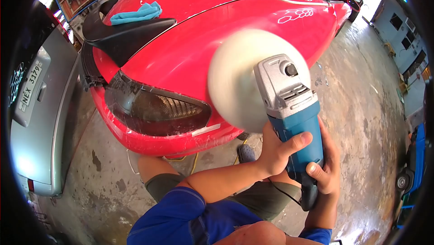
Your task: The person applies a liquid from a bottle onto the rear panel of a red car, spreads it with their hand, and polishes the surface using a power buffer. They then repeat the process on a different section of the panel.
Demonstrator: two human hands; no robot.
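A blue and silver power polisher is held in both hands, its large pale round pad in front of the red car's fender. My left hand wraps round the front of the blue body, thumb on top. Farther back, my right hand grips the rear of the body, its thumb near the handle end. The red car fills the middle, with a dusty headlight to the left of the pad. Whether the pad touches the paint cannot be made out.
A blue cloth lies on the car's front by a black panel. At the left stands a silver car. A yellow cord runs on the stained concrete floor. A blue vehicle is at the right.
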